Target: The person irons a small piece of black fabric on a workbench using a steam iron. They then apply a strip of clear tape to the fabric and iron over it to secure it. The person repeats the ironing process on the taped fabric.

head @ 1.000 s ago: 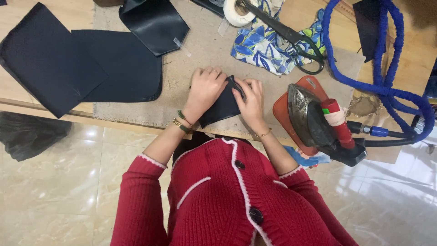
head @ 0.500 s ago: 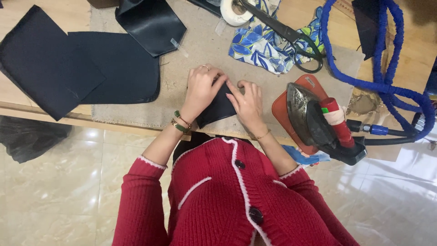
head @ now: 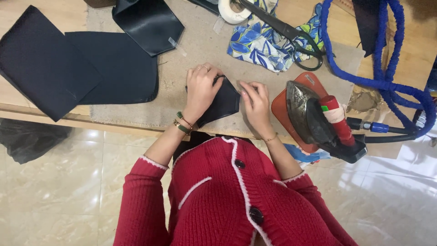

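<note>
Head view: left hand [head: 202, 91] and right hand [head: 256, 102] flat on black fabric piece [head: 223, 102].

We see bare beige felt worktop [head: 200, 50] open ahead of us; the dark steam iron on its red pad [head: 318, 120] blocks our right, flat navy fabric panels [head: 77, 73] our left.

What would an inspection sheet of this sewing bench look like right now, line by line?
Surface: wooden bench covered by a beige felt pad.
Job's things: small dark fabric piece, pressed flat at the pad's near edge.
Clutter: dark fabric panels, shiny black piece, floral cloth, scissors, tape roll, iron on a red rest.
Grips: left hand flat on the piece; right hand at its right edge.
Cables: blue hose looping to the iron.
Surroundings: glossy tiled floor, dark bag below the bench.
</note>
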